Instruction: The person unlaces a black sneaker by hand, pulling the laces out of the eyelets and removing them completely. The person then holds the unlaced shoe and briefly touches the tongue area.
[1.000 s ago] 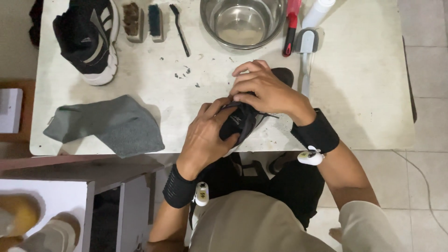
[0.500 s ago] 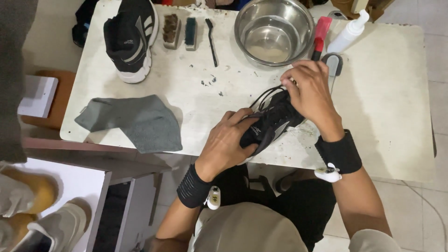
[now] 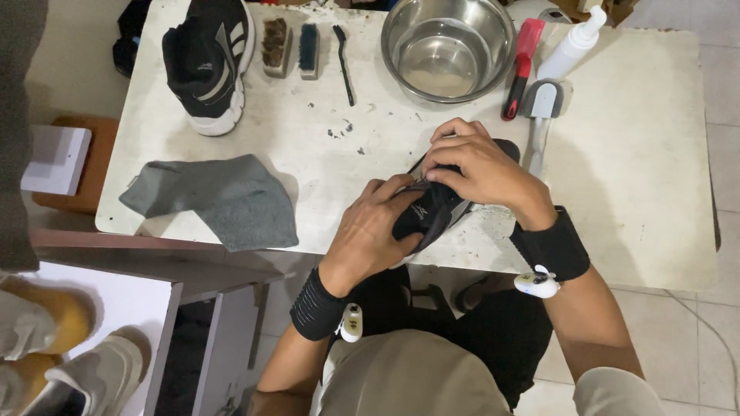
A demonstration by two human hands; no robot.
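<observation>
Table first: worn white rectangular tabletop (image 3: pixel 632 154), with a black low-top sneaker (image 3: pixel 432 212) held at its near edge. Left hand (image 3: pixel 374 227) wraps it from below, fingers curled tight around the side. Right hand (image 3: pixel 482 166) presses on top, fingertips pinched narrow at the laces.

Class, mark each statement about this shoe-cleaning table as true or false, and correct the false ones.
1. Both hands, left hand and right hand, grip the black shoe. True.
2. The steel bowl lies upside down. False: it stands upright, open side up.
3. A grey cloth lies on the table. True.
4. The second sneaker sits inside the bowl. False: it rests on the table, left of the brushes.
</observation>
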